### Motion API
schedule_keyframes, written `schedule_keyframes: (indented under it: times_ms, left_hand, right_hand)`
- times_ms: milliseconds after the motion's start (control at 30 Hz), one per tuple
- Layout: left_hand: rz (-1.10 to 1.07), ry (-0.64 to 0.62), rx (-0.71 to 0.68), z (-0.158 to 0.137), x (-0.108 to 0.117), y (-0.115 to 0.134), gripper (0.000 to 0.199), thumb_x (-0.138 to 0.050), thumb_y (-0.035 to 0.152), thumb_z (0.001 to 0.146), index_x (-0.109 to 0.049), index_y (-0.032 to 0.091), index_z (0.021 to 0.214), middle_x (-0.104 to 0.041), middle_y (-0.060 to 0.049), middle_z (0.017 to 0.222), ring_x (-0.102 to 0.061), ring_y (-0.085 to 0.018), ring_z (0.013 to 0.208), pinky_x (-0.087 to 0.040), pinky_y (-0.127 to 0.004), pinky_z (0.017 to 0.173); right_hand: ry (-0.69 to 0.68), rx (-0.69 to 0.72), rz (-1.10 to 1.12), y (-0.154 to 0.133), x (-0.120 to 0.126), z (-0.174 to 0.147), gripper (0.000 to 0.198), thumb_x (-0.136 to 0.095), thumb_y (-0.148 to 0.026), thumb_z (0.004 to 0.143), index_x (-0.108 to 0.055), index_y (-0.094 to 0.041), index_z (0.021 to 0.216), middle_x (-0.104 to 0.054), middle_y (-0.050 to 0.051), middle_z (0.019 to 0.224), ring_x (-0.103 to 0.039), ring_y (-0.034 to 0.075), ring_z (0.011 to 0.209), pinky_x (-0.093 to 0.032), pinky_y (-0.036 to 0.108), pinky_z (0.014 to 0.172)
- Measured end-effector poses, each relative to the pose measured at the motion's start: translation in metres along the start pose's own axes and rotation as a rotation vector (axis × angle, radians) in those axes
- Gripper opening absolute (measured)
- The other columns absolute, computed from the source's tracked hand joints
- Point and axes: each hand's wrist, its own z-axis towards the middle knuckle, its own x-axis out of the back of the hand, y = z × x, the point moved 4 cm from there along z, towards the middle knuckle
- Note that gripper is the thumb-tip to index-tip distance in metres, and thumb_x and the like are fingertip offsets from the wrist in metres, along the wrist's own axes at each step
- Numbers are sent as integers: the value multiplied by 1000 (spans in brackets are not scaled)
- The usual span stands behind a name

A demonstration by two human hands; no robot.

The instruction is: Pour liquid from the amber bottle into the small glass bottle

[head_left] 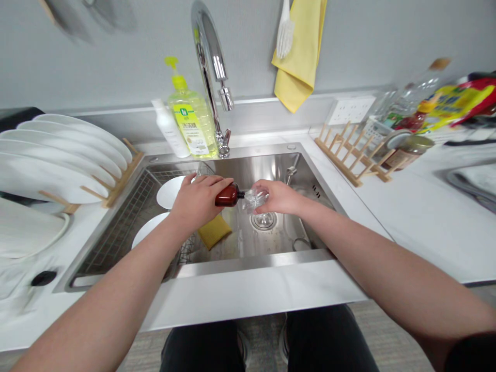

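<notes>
My left hand [201, 199] is wrapped round a small amber bottle [227, 196], held on its side over the sink [248, 170]. The bottle's narrow dark neck points right. Against that neck is a clear, shiny piece [253, 200], glass or plastic, which my right hand [277, 197] grips with fingers curled; its exact kind is blurred. Beneath my left hand a yellow cloth or sponge [214, 231] lies in the sink. White dishes [168, 192] sit in a wire basket [134, 206] on the sink's left side, partly hidden by my left arm.
A chrome faucet [211, 67] rises behind the sink, beside a yellow-green dish soap bottle [194, 119] and a white bottle [170, 129]. Plates [70, 150] stand in a wooden rack at left. Another wooden rack [356, 155] and a jar [406, 150] are at right. A yellow cloth [300, 67] hangs behind.
</notes>
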Motion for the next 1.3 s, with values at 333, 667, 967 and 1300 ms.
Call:
schedule_keyframes:
  times_ms: [333, 667, 967, 1300]
  left_hand:
    - [-2, 16, -6, -1, 0, -1, 71, -80, 31, 96, -68, 37, 165, -76, -11, 158, -70, -43, 145, -36, -67, 132]
    - [2, 7, -3, -1, 1, 0, 69, -78, 30, 97, -67, 37, 165, -76, -11, 159, -69, -43, 147, -35, -67, 133]
    - [17, 22, -23, -1, 1, 0, 68, -79, 29, 96, -69, 33, 164, -77, -12, 158, -71, -42, 144, -37, -66, 131]
    - [2, 28, -17, -1, 2, 0, 70, -81, 28, 95, -70, 36, 164, -77, -12, 157, -71, -44, 145, -36, -66, 132]
  right_hand:
    - [11, 8, 11, 3, -2, 0, 63, -109, -32, 68, -77, -26, 123, -86, 2, 119, -81, 27, 105, -59, 36, 95]
    - [4, -8, -17, 1, -2, 1, 65, -109, -32, 68, -77, -25, 124, -85, 4, 120, -81, 30, 110, -60, 37, 94]
    - [8, 3, -39, 0, -2, 1, 66, -109, -31, 69, -76, -25, 125, -85, 4, 121, -82, 29, 109, -59, 36, 94]
    - [17, 22, -37, 4, -3, 2, 67, -109, -32, 68, -77, -26, 127, -85, 3, 121, -82, 28, 108, -59, 35, 94]
